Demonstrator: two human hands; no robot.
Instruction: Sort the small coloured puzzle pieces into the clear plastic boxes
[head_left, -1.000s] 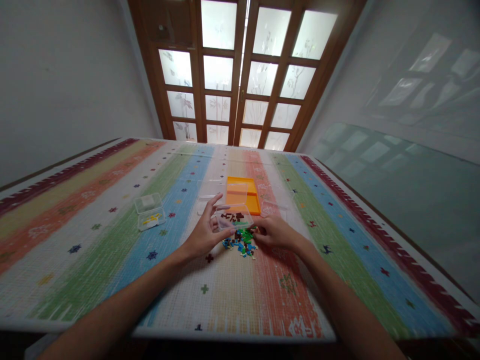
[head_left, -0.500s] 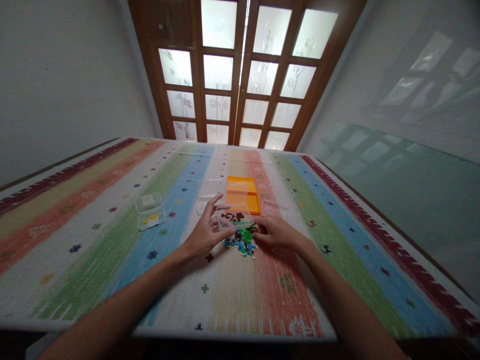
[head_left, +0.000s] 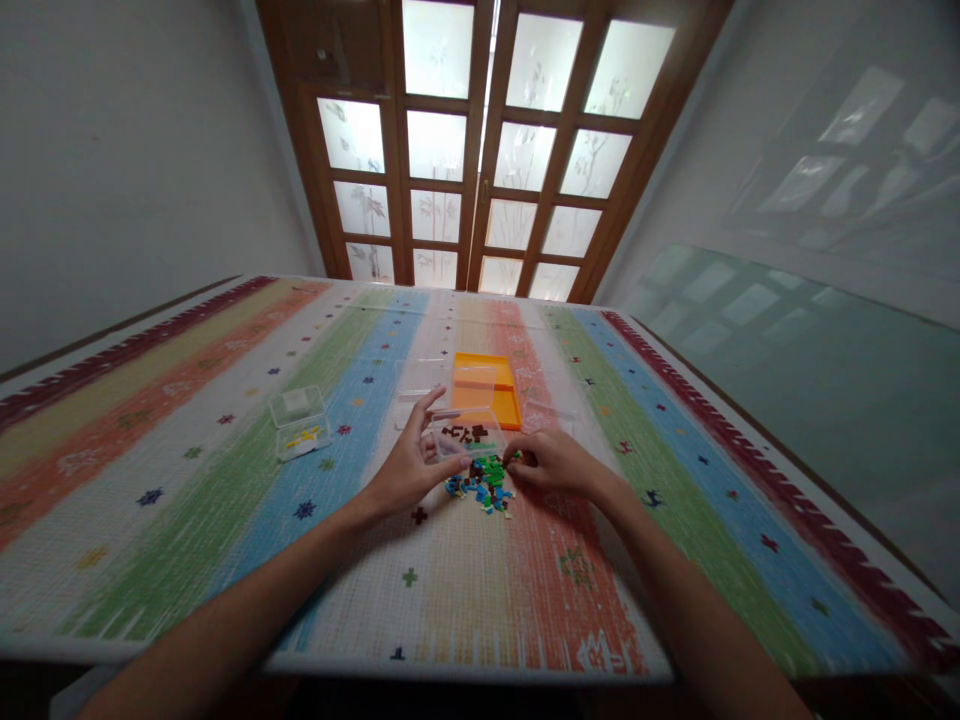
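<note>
My left hand (head_left: 406, 468) is curled round the left side of a clear plastic box (head_left: 493, 428), its thumb along the near edge. Several dark brown toy bricks (head_left: 466, 434) lie inside that box, with some green near its front. Just below is a loose pile of small green, blue, brown and pale bricks (head_left: 489, 490). My right hand (head_left: 553, 462) rests at the right edge of the pile with its fingers pinched together. Whatever sits between those fingertips is too small to make out.
An orange divided tray (head_left: 511, 408) lies behind the box. Further left stands an open clear case (head_left: 302, 440) with yellow pieces. Other clear plastic parts lie near the tray. A striped cloth (head_left: 247, 460) covers the table, and glazed wooden doors (head_left: 474, 150) close the far end.
My right hand has shifted slightly and its fingers have closed at the pile's right edge. My left hand and the box have hardly moved.
</note>
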